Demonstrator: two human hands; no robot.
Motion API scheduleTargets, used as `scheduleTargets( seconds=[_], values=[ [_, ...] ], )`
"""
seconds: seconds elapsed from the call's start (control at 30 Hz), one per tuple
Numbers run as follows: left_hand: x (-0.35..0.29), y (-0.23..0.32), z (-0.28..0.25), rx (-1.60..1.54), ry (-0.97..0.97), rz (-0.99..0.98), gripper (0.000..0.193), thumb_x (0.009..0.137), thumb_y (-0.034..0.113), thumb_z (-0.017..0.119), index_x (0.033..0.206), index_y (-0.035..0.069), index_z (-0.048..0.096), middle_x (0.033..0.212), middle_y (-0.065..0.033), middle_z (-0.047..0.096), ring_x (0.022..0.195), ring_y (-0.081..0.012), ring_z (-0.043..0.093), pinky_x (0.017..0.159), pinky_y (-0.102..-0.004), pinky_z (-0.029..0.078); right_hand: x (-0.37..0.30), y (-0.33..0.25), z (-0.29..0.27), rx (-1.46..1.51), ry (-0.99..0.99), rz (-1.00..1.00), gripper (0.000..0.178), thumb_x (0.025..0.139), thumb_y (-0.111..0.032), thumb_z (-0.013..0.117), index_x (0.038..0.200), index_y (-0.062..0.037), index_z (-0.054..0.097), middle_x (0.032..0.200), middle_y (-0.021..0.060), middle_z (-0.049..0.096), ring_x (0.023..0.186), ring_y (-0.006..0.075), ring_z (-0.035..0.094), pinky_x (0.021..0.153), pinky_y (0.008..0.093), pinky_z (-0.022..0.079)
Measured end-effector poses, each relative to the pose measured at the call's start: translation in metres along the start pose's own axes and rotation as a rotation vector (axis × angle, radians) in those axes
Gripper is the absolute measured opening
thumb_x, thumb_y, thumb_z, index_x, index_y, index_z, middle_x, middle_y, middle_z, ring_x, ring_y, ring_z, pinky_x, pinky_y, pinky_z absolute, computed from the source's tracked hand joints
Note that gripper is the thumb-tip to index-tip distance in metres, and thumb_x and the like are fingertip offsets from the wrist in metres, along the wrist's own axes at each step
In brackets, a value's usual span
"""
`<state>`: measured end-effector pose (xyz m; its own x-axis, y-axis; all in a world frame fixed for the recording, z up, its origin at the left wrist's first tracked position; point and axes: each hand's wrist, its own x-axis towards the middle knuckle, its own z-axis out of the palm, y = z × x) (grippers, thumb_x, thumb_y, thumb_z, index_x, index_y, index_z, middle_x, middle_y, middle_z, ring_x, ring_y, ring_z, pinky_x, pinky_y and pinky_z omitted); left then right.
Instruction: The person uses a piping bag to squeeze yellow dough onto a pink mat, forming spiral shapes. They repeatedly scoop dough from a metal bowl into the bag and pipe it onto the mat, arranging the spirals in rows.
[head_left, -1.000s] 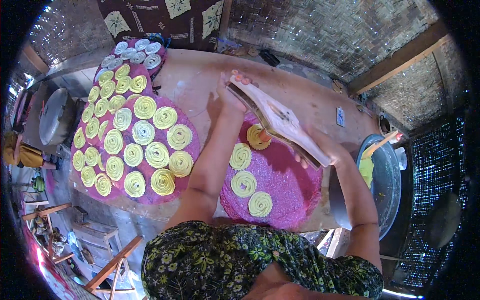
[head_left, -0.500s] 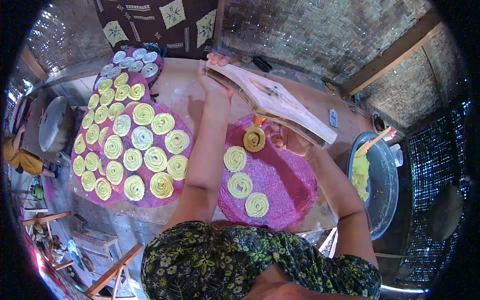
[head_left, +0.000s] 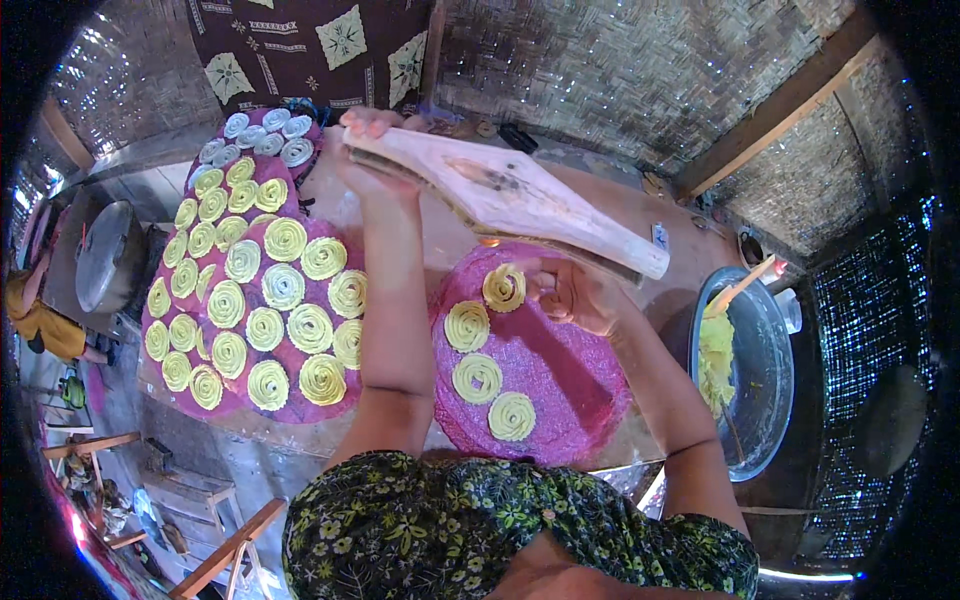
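My left hand [head_left: 378, 150] is closed around the left end of a pale wooden press [head_left: 530, 195], its fingers over the top. Under the press's right part, my right hand [head_left: 582, 298] has curled fingers against it, partly hidden. A bit of an orange nozzle [head_left: 488, 242] peeks out beneath the press. Just left of my right fingers lies a yellow dough coil [head_left: 490, 293] on a round pink mesh sheet [head_left: 540, 390]. Three more coils, one of them a yellow spiral [head_left: 512, 416], curve down the sheet's left side.
At left, several yellow and whitish spirals cover other pink sheets [head_left: 290, 405]. A blue-grey basin [head_left: 770, 420] on the right holds yellow dough [head_left: 714, 360] and a wooden paddle [head_left: 740, 288]. A large metal pot [head_left: 108, 258] and a person in yellow-brown clothing [head_left: 45, 320] are far left.
The press has shifted left and its left end is raised, together with my left hand. The orange nozzle has lifted off the top coil, which now shows an open middle.
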<state>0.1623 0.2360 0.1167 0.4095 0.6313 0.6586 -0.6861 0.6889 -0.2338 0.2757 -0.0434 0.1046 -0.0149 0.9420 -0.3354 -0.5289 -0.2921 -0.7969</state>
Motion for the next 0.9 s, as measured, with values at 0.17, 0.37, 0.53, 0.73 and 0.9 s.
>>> scheduleTargets(
  seconds=[0.17, 0.37, 0.53, 0.73, 0.9],
  values=[
    [-0.014, 0.029, 0.043, 0.173, -0.032, 0.064, 0.034, 0.088, 0.047, 0.045, 0.080, 0.016, 0.058, 0.067, 0.0046, 0.055, 0.062, -0.0133, 0.050, 0.070, -0.0330, 0.033, -0.008, 0.012, -0.015, 0.036, 0.173, 0.130, 0.043, 0.095, -0.042, 0.036, 0.111, -0.0061, 0.053, 0.078, 0.0040, 0.056, 0.048, 0.0100, 0.044, 0.041, 0.0221, 0.032],
    [-0.040, 0.040, 0.113, 0.612, -0.172, 0.153, 0.041, 0.089, 0.051, 0.041, 0.076, 0.015, 0.055, 0.066, 0.0015, 0.055, 0.060, -0.0141, 0.048, 0.069, -0.0326, 0.031, 0.010, 0.022, -0.038, -0.095, 0.370, 0.094, 0.034, 0.095, -0.037, 0.039, 0.101, -0.0077, 0.056, 0.068, 0.0027, 0.054, 0.047, 0.0112, 0.044, 0.040, 0.0230, 0.032],
    [-0.053, 0.047, 0.145, 0.826, -0.218, 0.176, 0.051, 0.088, 0.059, 0.039, 0.077, 0.013, 0.059, 0.067, -0.0035, 0.058, 0.058, -0.0175, 0.048, 0.068, -0.0323, 0.031, 0.039, 0.026, -0.043, -0.534, 0.549, -0.018, 0.019, 0.091, -0.024, 0.047, 0.093, -0.0081, 0.058, 0.067, 0.0028, 0.055, 0.049, 0.0102, 0.046, 0.040, 0.0245, 0.034],
    [-0.063, 0.054, 0.161, 0.880, -0.233, 0.264, 0.065, 0.087, 0.066, 0.030, 0.075, 0.010, 0.061, 0.065, -0.0065, 0.058, 0.055, -0.0204, 0.050, 0.063, -0.0332, 0.034, 0.060, 0.032, -0.063, -0.783, 0.522, -0.064, 0.014, 0.084, -0.013, 0.049, 0.083, -0.0056, 0.062, 0.072, 0.0060, 0.060, 0.058, 0.0156, 0.054, 0.051, 0.0298, 0.041],
    [-0.064, 0.048, 0.164, 0.879, -0.238, 0.304, 0.076, 0.087, 0.068, 0.020, 0.076, 0.006, 0.063, 0.063, -0.0102, 0.059, 0.051, -0.0230, 0.051, 0.054, -0.0322, 0.038, 0.076, 0.047, -0.075, -1.179, 0.554, -0.199, 0.016, 0.082, -0.014, 0.051, 0.082, -0.0062, 0.065, 0.079, 0.0145, 0.064, 0.073, 0.0286, 0.061, 0.068, 0.0379, 0.047]
  ],
)
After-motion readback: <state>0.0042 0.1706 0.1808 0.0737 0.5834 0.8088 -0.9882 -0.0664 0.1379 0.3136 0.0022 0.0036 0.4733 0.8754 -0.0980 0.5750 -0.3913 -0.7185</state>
